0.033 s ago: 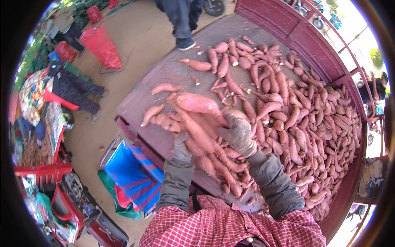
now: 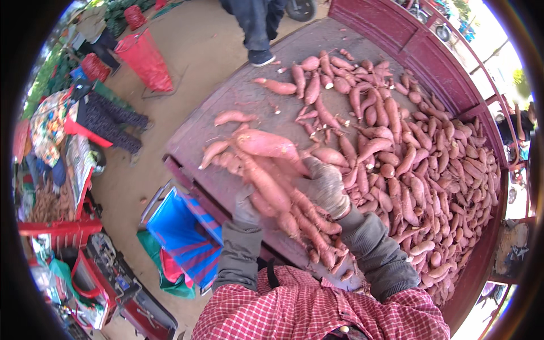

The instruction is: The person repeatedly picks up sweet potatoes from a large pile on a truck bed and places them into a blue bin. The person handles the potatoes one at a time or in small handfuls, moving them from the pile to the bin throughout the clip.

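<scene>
Both hands wear grey work gloves and press in on a bunch of long reddish sweet potatoes (image 2: pixel 266 184) from opposite sides. My left hand (image 2: pixel 246 207) is curled against the bunch's left side, some fingers hidden beneath. Closed along its right side is my right hand (image 2: pixel 326 188), fingertips blurred. A thick sweet potato (image 2: pixel 269 144) lies across the bunch's far end, and thinner ones hang toward my shirt. Beyond them, one single sweet potato (image 2: pixel 235 117) rests on the dark red truck bed (image 2: pixel 198 127).
A large sweet potato heap (image 2: pixel 447 175) fills the bed's right side, against the red side wall (image 2: pixel 408 45). A blue striped bag (image 2: pixel 184 232) stands beside the left edge. Someone's shoe (image 2: pixel 261 58) is at the far edge. Another person (image 2: pixel 107 122) bends at the left.
My hands and the bunch have shifted slightly left against the truck bed. The view itself has turned a little, and both hands stay on the sweet potatoes.
</scene>
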A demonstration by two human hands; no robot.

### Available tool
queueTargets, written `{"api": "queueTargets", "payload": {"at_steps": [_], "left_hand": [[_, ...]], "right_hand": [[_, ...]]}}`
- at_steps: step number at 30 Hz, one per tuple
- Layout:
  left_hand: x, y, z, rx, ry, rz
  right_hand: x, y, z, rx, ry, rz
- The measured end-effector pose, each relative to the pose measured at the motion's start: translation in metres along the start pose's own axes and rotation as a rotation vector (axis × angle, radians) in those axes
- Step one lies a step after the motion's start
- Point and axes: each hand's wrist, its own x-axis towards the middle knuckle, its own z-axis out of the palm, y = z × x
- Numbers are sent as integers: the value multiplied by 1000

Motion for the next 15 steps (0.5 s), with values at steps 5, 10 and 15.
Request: {"api": "queueTargets", "payload": {"at_steps": [5, 10, 15], "left_hand": [[-143, 79, -30, 249, 351, 259], [-253, 125, -71, 328, 451, 287], [-257, 119, -133, 527, 1174, -93]], "right_hand": [[-25, -59, 114, -51, -249, 90], [-41, -82, 195, -129, -777, 31], [-29, 1, 166, -449, -507, -25]]}}
